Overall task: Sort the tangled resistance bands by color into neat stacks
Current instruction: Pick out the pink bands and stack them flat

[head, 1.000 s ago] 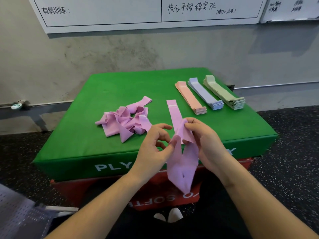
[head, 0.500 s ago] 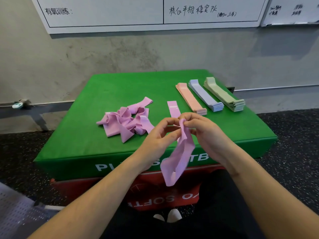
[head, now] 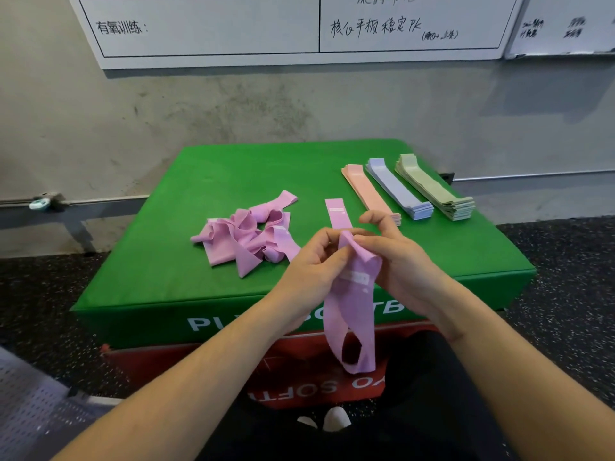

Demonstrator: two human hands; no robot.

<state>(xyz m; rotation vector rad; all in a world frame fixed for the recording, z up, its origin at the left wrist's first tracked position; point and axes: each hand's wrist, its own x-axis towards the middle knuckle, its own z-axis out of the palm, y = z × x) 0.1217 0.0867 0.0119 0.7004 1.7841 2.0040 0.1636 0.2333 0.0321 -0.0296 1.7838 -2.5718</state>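
A pink resistance band [head: 352,314] hangs as a twisted loop over the front edge of the green box [head: 233,174]. My left hand [head: 309,271] and my right hand [head: 399,264] both pinch its top end, close together. A tangled pile of pink bands [head: 248,237] lies on the box to the left of my hands. One flat pink band [head: 337,212] lies just beyond my hands. At the right of the box stand three neat stacks: peach [head: 366,191], lilac-blue [head: 396,188] and green [head: 432,188].
The green box sits on a red soft box [head: 186,364] against a concrete wall with a whiteboard [head: 233,28]. Dark speckled floor surrounds it. A perforated grey surface [head: 36,410] is at the lower left. My shoes [head: 324,420] show below.
The head has tilted up a little. The pink band has been turned and untwisted between my fingers; its label now faces me and the loop hangs open lower down.
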